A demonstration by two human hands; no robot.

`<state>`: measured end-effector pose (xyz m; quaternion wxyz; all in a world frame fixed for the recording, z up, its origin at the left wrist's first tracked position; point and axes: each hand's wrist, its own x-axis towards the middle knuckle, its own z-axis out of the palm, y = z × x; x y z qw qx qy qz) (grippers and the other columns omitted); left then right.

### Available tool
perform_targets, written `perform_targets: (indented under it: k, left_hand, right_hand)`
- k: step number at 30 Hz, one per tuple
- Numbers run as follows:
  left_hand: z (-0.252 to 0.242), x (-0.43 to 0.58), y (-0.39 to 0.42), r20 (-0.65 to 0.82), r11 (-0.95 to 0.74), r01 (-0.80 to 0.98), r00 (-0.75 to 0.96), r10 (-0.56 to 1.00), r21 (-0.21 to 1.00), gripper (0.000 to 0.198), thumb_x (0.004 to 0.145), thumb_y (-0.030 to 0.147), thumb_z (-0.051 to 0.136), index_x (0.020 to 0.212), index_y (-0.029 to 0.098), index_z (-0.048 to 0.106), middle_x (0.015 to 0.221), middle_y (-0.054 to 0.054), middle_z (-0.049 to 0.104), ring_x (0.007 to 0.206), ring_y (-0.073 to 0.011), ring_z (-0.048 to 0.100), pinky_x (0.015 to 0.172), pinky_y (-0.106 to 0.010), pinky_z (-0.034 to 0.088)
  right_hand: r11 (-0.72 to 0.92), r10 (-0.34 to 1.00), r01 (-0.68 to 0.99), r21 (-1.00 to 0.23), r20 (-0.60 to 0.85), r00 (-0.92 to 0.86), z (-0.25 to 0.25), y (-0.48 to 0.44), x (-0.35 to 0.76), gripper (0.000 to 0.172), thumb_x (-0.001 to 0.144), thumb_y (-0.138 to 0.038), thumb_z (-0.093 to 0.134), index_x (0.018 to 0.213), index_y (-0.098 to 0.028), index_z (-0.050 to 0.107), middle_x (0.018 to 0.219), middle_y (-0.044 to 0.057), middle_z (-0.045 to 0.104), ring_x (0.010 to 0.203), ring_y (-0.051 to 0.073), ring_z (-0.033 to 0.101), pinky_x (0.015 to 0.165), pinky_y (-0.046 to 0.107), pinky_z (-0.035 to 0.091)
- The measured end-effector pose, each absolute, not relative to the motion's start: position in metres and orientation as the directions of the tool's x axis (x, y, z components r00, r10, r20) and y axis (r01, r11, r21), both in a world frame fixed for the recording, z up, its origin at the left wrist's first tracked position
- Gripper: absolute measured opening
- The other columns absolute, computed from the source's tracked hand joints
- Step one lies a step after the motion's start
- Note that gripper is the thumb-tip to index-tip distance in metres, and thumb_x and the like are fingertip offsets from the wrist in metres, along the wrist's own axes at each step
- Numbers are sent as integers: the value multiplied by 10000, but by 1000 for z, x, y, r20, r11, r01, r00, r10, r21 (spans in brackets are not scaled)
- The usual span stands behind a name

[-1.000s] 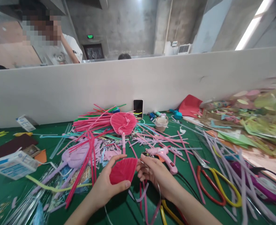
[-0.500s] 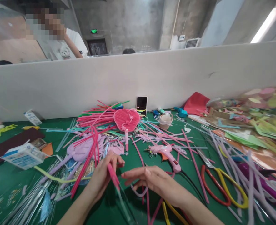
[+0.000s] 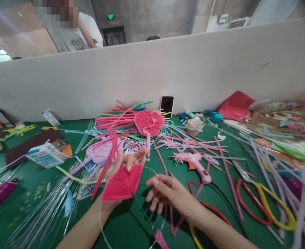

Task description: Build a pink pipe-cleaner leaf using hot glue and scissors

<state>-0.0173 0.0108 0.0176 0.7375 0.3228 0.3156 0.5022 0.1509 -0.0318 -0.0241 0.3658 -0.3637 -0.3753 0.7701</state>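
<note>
My left hand (image 3: 131,160) is closed on a wire-framed fan whose red-pink panel (image 3: 122,183) of fuzzy stems fills part of the hoop. Its thumb presses the panel's upper edge. The thin wire hoop curves round towards a pink wrapped handle (image 3: 161,239) at the bottom edge. To the right of the panel, my right hand (image 3: 165,193) hovers by the wire with loosely curved fingers, apart from one another. Whether a fingertip touches the wire I cannot tell. A finished-looking red fan (image 3: 149,122) with a pink handle lies further back.
A pink glue gun (image 3: 193,162) with a black cord lies right of centre. Scissors with red and yellow handles (image 3: 274,204) are at the right. A purple fan (image 3: 97,154), loose pink stems (image 3: 111,119) and a phone (image 3: 167,107) stand or lie around. A white partition (image 3: 142,76) closes the back.
The fan in my left hand has turned from nearly edge-on to show its red panel. My right fingers have curled and drawn slightly apart. The view has shifted left and down.
</note>
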Motion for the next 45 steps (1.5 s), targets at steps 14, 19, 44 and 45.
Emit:
perform_targets:
  k: [14, 19, 44, 45]
  left_hand:
    - [12, -35, 13, -194, 510, -492, 557, 807, 706, 399, 932, 318, 577, 1273, 115, 627, 1222, -166, 713, 1287, -354, 549, 1099, -523, 393]
    - [9, -36, 13, -262, 510, -400, 530, 807, 761, 348, 921, 229, 607, 1225, 66, 653, 1138, -202, 742, 1151, -331, 660, 1043, -459, 462]
    - [8, -15, 2, -263, 305, -37, 415, 871, 952, 322, 856, 380, 702, 1117, 191, 704, 935, -28, 714, 848, -178, 651, 727, -258, 543]
    - [8, -15, 2, -269, 309, -34, 409, 872, 950, 329, 854, 381, 704, 1122, 189, 703, 932, -30, 715, 847, -178, 651, 730, -258, 541]
  right_hand:
    - [-241, 971, -372, -896, -223, -90, -11, -22, 172, 487, 724, -623, 718, 845, -158, 637, 595, 17, 694, 436, 108, 621, 383, 166, 449]
    - [-217, 975, -303, -928, -192, -111, -13, -21, 174, 506, 749, -652, 675, 872, -163, 632, 603, 29, 694, 459, 134, 641, 396, 193, 465]
    - [-214, 972, -113, -970, -201, -121, -4, -13, 173, 417, 703, -567, 738, 763, -173, 615, 605, -5, 669, 530, 133, 659, 485, 217, 510]
    - [-214, 972, -120, -969, -200, -122, -4, -14, 173, 420, 697, -564, 748, 782, -171, 625, 619, -2, 678, 543, 137, 668, 497, 220, 518]
